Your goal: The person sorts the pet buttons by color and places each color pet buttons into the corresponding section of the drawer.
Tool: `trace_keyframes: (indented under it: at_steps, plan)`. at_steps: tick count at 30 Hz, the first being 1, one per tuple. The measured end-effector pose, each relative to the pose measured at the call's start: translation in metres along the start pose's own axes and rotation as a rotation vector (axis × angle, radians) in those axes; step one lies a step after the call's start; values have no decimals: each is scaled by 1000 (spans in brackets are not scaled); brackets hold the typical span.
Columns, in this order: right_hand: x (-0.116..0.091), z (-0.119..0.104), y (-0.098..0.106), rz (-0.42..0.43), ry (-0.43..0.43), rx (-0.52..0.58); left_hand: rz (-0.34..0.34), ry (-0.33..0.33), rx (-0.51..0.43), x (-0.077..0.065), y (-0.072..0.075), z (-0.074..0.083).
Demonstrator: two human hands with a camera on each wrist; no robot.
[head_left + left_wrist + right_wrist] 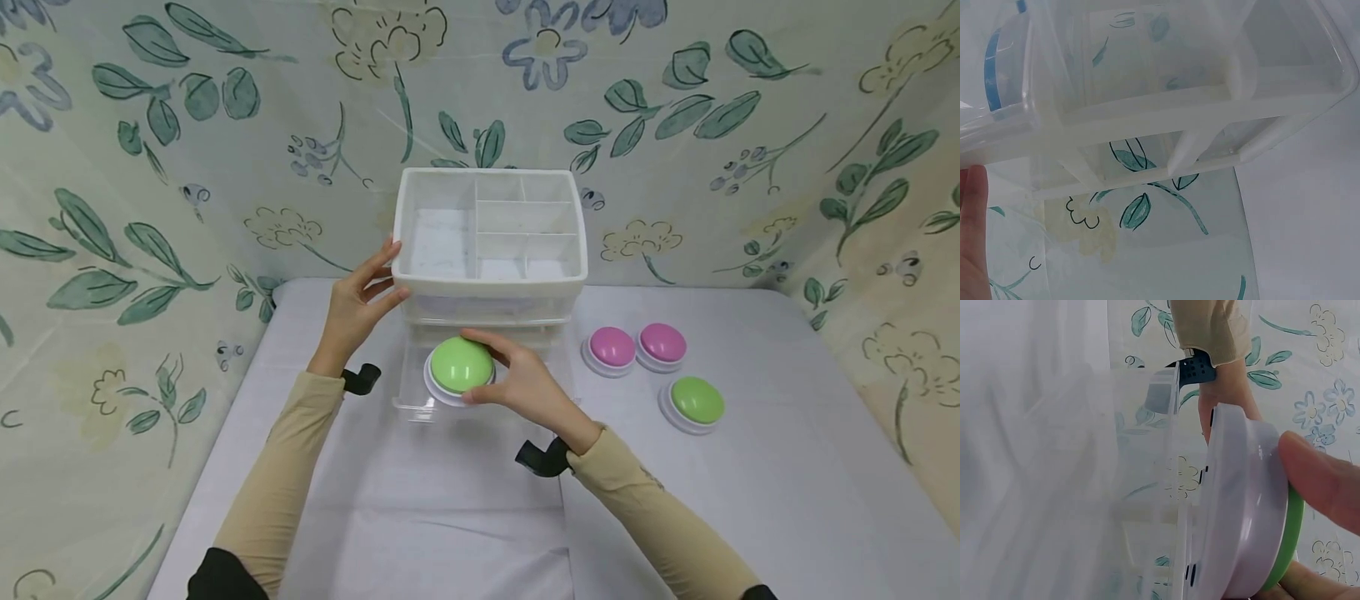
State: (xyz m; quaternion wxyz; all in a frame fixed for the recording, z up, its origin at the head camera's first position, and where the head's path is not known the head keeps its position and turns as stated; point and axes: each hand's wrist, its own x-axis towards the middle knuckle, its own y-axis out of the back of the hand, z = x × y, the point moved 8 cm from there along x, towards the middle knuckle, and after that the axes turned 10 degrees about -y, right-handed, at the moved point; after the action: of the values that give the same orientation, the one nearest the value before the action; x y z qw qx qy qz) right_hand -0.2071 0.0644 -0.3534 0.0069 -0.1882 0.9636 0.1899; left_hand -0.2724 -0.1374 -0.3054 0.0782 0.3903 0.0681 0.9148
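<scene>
A white storage box (489, 288) with a divided open top stands at the back of the table. Its clear lower drawer (408, 400) is pulled out toward me. My right hand (521, 375) holds a green push-button light (461, 365) with a white base by its edge, over the drawer. In the right wrist view, thumb and fingers grip the light (1244, 506), its base facing the clear drawer wall (1175, 456). My left hand (358, 300) rests against the box's left side, fingers at the upper rim; part of it shows in the left wrist view.
Right of the box, two pink push-button lights (612, 347) and another green push-button light (693, 403) sit on the white tablecloth (787, 483). A floral cloth (675, 200) hangs behind and beside the table. Both wrists wear black straps.
</scene>
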Motion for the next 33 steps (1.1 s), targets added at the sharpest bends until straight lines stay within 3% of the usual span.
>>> trace_keyframes:
  at_steps: [33]
  plan:
    - [24,5,-27,42,5,-151,0,4,13,-2,0,-1]
